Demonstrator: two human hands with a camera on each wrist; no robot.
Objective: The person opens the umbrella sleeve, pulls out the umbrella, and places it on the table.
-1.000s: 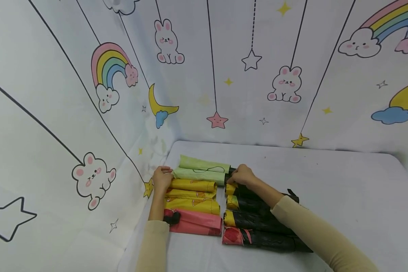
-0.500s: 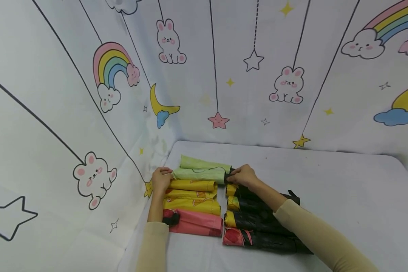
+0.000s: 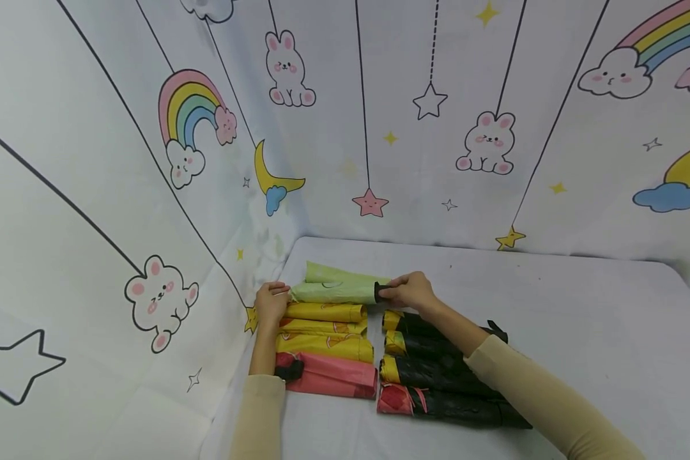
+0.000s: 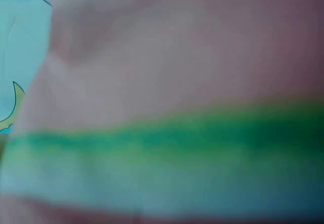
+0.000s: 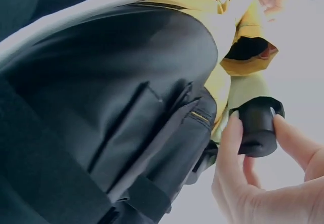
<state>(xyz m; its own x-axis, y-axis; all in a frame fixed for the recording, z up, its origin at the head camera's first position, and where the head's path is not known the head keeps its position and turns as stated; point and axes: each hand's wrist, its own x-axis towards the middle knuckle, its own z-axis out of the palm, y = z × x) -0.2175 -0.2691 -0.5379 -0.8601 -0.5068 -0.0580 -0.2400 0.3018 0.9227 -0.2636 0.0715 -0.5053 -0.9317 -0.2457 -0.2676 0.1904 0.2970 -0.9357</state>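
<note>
In the head view, a light green folded umbrella (image 3: 336, 292) lies across the top of the left column of rolls. My right hand (image 3: 416, 292) pinches its black cylindrical end (image 5: 257, 128) between thumb and fingers, as the right wrist view shows closely. At the umbrella's left end is my left hand (image 3: 271, 303), its bent fingers holding that tip; the thumb is hidden. The left wrist view is mostly blur. Behind lies another light green piece (image 3: 324, 273). Just below are several yellow rolls (image 3: 328, 348) with an orange-slice print.
A pink roll (image 3: 336, 375) with a black end lies nearest in the left column. To its right are several black rolls (image 3: 437, 370) with yellow or red ends, under my right forearm. Everything lies on a white-covered table (image 3: 581, 319) against a patterned cloth wall (image 3: 333, 147).
My right hand has raised the umbrella's right end slightly, so its black end now shows clearly and covers more of the green piece behind. My left hand stays at the left tip.
</note>
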